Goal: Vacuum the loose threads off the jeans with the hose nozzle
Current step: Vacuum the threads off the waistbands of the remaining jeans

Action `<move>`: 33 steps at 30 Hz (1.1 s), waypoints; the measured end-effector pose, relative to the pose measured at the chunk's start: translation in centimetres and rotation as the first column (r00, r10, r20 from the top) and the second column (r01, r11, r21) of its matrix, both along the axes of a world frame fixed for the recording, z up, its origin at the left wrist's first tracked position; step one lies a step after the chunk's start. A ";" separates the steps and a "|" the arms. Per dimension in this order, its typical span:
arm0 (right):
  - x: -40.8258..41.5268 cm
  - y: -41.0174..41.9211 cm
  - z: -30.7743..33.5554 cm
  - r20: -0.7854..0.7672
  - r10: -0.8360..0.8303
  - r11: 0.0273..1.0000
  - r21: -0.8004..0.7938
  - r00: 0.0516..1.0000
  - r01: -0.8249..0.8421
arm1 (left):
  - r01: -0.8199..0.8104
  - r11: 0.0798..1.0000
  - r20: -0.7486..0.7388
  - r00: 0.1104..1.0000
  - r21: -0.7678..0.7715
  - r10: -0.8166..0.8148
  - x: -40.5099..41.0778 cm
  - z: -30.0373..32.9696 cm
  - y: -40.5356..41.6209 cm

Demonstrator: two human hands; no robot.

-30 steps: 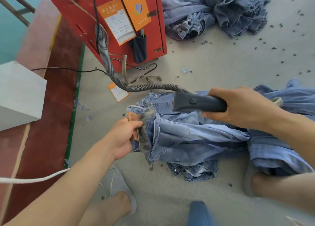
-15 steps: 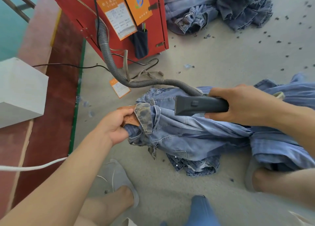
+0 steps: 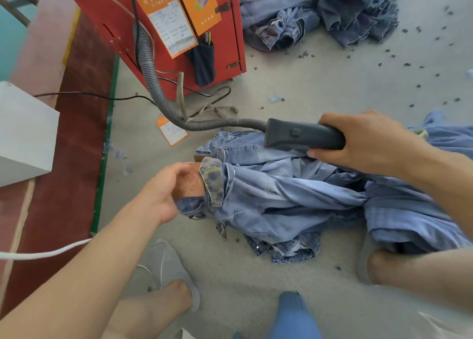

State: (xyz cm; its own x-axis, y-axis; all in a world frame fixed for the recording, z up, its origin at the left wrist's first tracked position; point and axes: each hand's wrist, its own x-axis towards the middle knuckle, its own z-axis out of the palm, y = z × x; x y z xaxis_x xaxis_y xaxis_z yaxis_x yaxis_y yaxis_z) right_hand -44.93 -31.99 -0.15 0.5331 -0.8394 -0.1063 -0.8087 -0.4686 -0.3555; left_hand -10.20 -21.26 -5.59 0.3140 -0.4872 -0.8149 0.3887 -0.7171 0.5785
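Left hand [image 3: 163, 192]: my fingers curl round the waistband end of the jeans [image 3: 281, 198], at the brown patch.
Right hand [image 3: 363, 141]: wrapped round the dark hose nozzle [image 3: 302, 135], held just above the denim.
Jeans: bunched on the grey floor [image 3: 320, 87] between my feet.
Hose [image 3: 151, 75]: runs back to the red cabinet [image 3: 107, 8].

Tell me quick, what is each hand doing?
Left hand: grips the blue denim jeans at the waistband.
Right hand: holds the dark plastic hose nozzle.
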 end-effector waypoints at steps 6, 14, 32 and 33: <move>0.4 -1.1 0.5 0.090 -0.093 0.995 -0.039 0.992 0.097 | 0.059 0.929 0.097 0.990 0.365 -0.101 -2.3 -3.6 4.0; 1.2 -0.9 1.4 -0.009 -0.050 0.998 -0.037 0.999 0.049 | 0.675 0.439 -0.141 0.624 0.593 -0.768 -1.0 -7.3 5.6; 2.5 -0.1 -1.1 -0.244 0.089 0.990 0.132 0.966 -0.057 | 0.144 0.899 0.050 0.982 0.413 -0.181 0.9 -16.3 4.7; 2.5 0.0 -1.1 -0.235 0.083 0.990 0.127 0.968 -0.055 | 0.114 0.913 0.024 0.991 0.392 -0.133 0.8 -16.3 5.0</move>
